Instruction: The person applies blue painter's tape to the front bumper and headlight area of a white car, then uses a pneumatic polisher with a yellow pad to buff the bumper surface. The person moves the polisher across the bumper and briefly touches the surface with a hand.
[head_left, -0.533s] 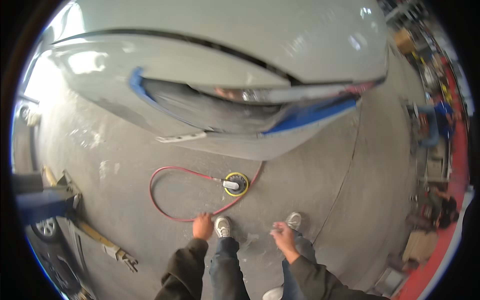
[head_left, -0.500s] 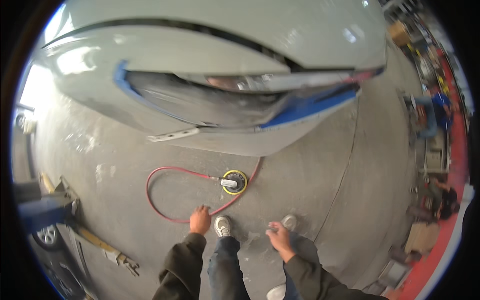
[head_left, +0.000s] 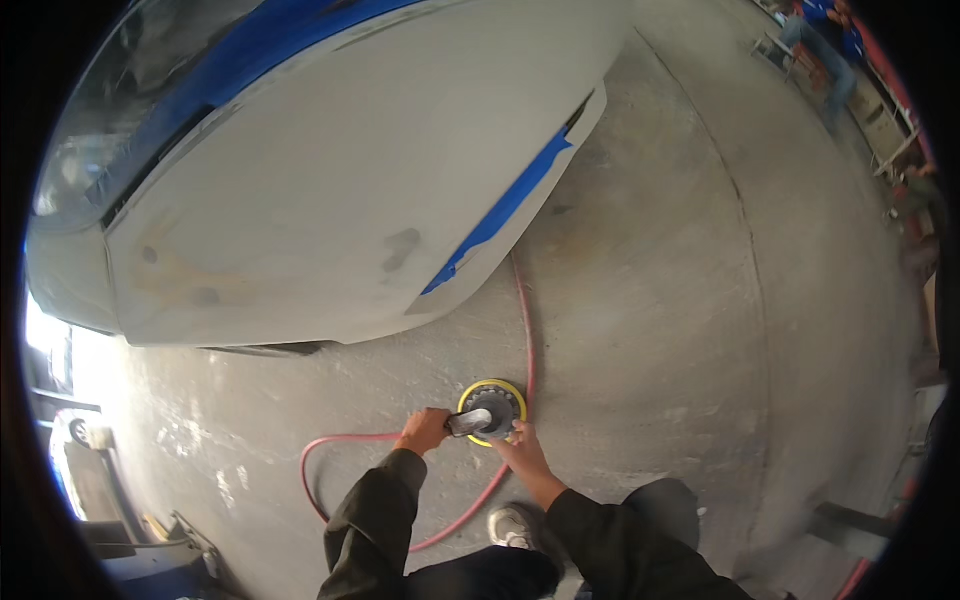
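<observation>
An air sander (head_left: 489, 409) with a round, yellow-edged pad and a silver-grey lever handle is in front of me, low over or on the floor; which of the two I cannot tell. My left hand (head_left: 427, 429) is closed round the handle end, where the red air hose (head_left: 350, 438) comes in. At the near right edge of the pad, my right hand (head_left: 519, 449) holds the rim, thumb and fingers bent against it. Its fingertips are partly hidden. Beyond the sander stands a pale grey car body panel (head_left: 320, 190) with blue masking tape (head_left: 505, 210) along its lower right edge.
The hose loops over the concrete floor (head_left: 650, 330) and runs up under the panel. My shoe (head_left: 512, 526) stands close to the loop. A person in blue (head_left: 828, 55) sits at the far right. Lift equipment (head_left: 165, 560) stands at lower left.
Both hands, which were apart and away from the sander, have come onto it. My view has turned and lowered, so the panel now lies to the upper left.
</observation>
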